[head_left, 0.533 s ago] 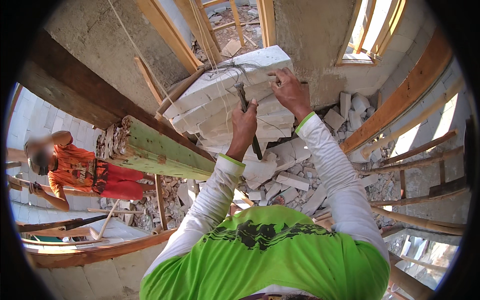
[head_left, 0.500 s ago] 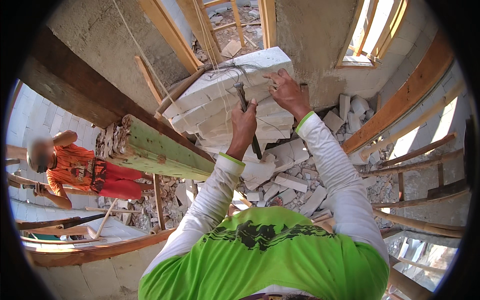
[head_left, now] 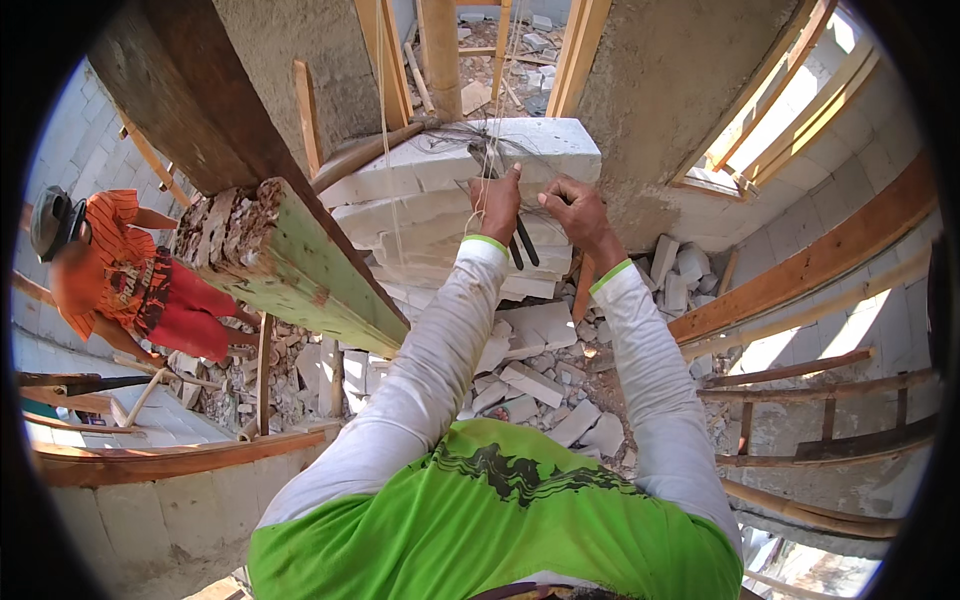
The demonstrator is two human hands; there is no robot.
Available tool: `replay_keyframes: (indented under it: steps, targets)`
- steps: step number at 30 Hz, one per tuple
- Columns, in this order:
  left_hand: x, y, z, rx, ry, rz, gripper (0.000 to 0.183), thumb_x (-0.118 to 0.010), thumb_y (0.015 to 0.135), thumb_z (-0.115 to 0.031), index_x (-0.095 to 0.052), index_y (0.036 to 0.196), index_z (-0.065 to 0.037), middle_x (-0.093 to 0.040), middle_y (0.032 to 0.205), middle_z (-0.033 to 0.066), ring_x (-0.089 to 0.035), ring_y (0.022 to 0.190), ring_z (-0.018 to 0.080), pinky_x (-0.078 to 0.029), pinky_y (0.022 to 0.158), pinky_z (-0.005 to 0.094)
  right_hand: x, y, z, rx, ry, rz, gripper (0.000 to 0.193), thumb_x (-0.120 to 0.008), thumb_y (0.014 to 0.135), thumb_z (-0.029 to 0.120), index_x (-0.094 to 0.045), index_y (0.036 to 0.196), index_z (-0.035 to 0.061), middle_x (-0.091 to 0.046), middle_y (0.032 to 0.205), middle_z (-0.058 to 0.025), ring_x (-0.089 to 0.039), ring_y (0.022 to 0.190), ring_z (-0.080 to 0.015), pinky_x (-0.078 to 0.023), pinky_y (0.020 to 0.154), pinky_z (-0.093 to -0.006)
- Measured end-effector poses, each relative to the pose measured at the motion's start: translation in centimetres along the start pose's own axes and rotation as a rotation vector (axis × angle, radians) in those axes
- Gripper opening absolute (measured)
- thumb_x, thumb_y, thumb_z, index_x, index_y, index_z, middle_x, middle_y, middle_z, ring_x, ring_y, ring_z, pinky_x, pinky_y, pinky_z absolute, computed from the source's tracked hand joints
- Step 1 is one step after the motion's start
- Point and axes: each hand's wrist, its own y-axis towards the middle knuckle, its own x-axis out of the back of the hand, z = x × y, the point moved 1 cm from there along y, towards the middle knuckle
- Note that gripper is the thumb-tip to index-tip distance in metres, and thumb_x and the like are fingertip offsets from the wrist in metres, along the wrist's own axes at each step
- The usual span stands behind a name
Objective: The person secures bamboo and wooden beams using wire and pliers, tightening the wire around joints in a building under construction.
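Observation:
My left hand (head_left: pixel 496 205) is wrapped around a pair of pincers (head_left: pixel 519 248). Their dark handles stick out below the fist, and the metal head points away over the blocks. Just to its right, my right hand (head_left: pixel 578 212) is closed with thumb and forefinger pinched; anything between the fingertips is too thin to make out. Both hands are above the near side of a stack of pale blocks (head_left: pixel 420 185). Thin dark wires (head_left: pixel 530 140) lie tangled on its top. Pale strings (head_left: pixel 388 130) hang down in front of the stack.
A thick timber beam with a green side (head_left: pixel 315 265) juts in on the left. Beyond it stands a person in an orange shirt (head_left: pixel 125 255). Broken blocks and rubble (head_left: pixel 540 385) cover the floor below. Wooden poles (head_left: pixel 820 380) run along the right, below a window frame (head_left: pixel 710 185).
My right hand has gone from spread fingers to a pinch and come lower. The pincers' handles now show apart. The other person has lowered their raised arm, and my view has shifted.

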Motion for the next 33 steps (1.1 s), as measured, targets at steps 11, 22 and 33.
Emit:
replay_keyframes:
  steps: [11,22,33]
  targets:
    - [1.1,1.3,-9.3,0.094,0.403,0.139,0.042,-0.07,0.08,-0.033,-0.07,0.096,0.006,-0.066,0.101,0.031,-0.066,0.097,0.0431,-0.051,0.086,0.0465,1.1,-2.1,2.3,-0.143,-0.14,-0.115,0.036,-0.066,0.085,0.02,-0.045,0.067,-0.0034,-0.039,0.057,-0.0119,-0.039,0.056,-0.015,-0.035,0.053,-0.0371]
    - [-2.3,6.0,-7.5,-0.145,0.542,0.384,0.042,-0.081,0.066,-0.026,-0.067,0.086,0.008,-0.069,0.092,0.0267,-0.068,0.089,0.0398,-0.053,0.079,0.0424,5.4,-4.1,-1.0,-0.4,0.363,-0.425,0.033,-0.062,0.09,0.022,-0.049,0.063,0.0078,-0.045,0.06,0.0032,-0.043,0.053,-0.0065,-0.038,0.051,-0.0252]
    - [-1.9,9.8,-10.0,-0.149,0.713,0.378,0.058,-0.076,0.074,-0.046,-0.07,0.099,0.006,-0.067,0.107,0.0264,-0.065,0.103,0.0392,-0.05,0.089,0.0412,4.9,-3.4,-1.4,-0.212,0.141,-0.243,0.033,-0.065,0.088,0.019,-0.052,0.063,0.0017,-0.048,0.058,-0.0017,-0.042,0.054,-0.0105,-0.036,0.052,-0.0299]
